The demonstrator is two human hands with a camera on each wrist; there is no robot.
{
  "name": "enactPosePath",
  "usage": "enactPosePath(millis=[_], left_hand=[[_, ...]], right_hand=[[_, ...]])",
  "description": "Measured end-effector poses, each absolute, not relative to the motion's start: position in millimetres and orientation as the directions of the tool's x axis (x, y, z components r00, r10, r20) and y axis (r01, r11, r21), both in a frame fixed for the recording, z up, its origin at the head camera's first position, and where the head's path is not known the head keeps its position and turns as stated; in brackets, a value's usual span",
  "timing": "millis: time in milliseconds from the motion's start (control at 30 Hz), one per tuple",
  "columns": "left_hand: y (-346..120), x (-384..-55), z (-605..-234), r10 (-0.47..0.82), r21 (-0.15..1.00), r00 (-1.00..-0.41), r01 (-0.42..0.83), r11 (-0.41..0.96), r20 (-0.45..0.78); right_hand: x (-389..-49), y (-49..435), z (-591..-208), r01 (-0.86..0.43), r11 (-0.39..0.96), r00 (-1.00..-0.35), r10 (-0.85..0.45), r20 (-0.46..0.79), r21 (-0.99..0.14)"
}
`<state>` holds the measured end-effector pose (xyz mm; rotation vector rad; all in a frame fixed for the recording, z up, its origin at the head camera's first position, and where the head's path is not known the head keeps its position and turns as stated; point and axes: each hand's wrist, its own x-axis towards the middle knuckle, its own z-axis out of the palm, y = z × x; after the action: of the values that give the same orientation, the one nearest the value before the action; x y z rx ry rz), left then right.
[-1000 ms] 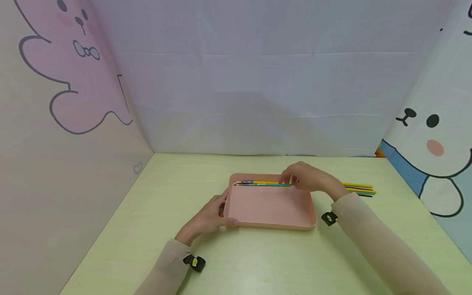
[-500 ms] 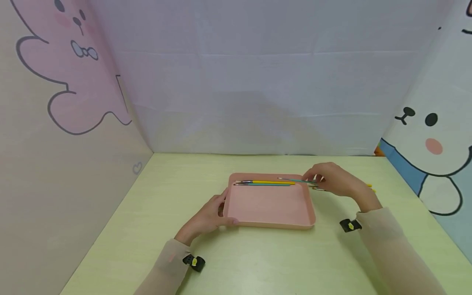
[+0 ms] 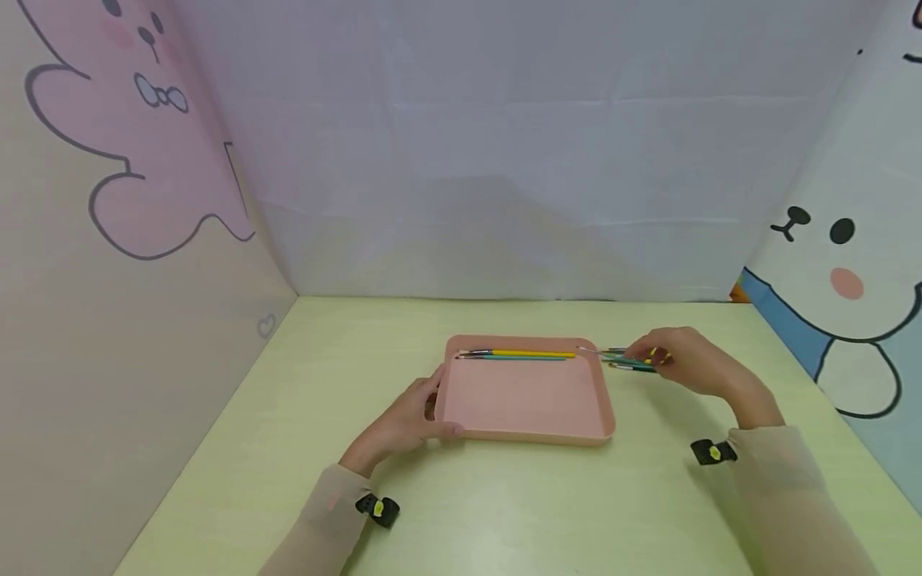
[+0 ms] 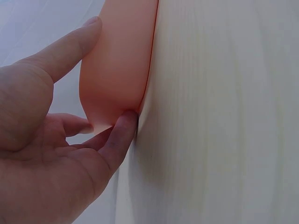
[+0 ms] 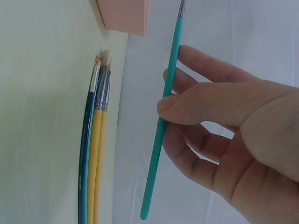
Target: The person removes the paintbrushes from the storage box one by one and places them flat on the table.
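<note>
My left hand (image 3: 403, 420) grips the left end of a pink tray (image 3: 529, 400); in the left wrist view its thumb lies along the tray's wall and a fingertip is at the bottom edge. Inside the tray, along its far side, lie a yellow paintbrush (image 3: 533, 354) and a teal one. To the right of the tray, my right hand (image 3: 684, 360) pinches a teal paintbrush (image 5: 159, 140) between thumb and fingers, its tip pointing toward the tray's far right corner. Below that hand several paintbrushes (image 5: 96, 135) with yellow, dark blue and teal handles lie side by side on the table.
The pale yellow table (image 3: 519, 512) runs back to a white cloth backdrop (image 3: 490, 160). Side panels carry a pink cartoon figure (image 3: 169, 168) at left and a white bear (image 3: 864, 312) at right. Black wrist cameras sit on both sleeves.
My right hand has moved from above the tray to the right, past its rim, carrying the teal paintbrush. The left hand, the tray and the two paintbrushes inside have stayed put.
</note>
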<state>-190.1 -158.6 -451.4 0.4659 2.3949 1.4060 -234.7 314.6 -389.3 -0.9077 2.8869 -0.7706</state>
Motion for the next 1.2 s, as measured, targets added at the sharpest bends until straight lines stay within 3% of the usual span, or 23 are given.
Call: enactPosePath(millis=[700,1200], left_hand=[[-158.1,-191.9,-451.6,0.434,0.883,-0.894,0.110,0.457,-0.113],[-157.8,-193.6,-452.5,0.464,0.889,-0.880,0.131,0.440,-0.099]], right_hand=[[-247.0,358.4,-408.6,-0.416,0.775,-0.885,-0.466,0.016,-0.476],[-254.9,368.2,-428.8,-0.423,0.818,-0.880,-0.474,-0.040,-0.389]])
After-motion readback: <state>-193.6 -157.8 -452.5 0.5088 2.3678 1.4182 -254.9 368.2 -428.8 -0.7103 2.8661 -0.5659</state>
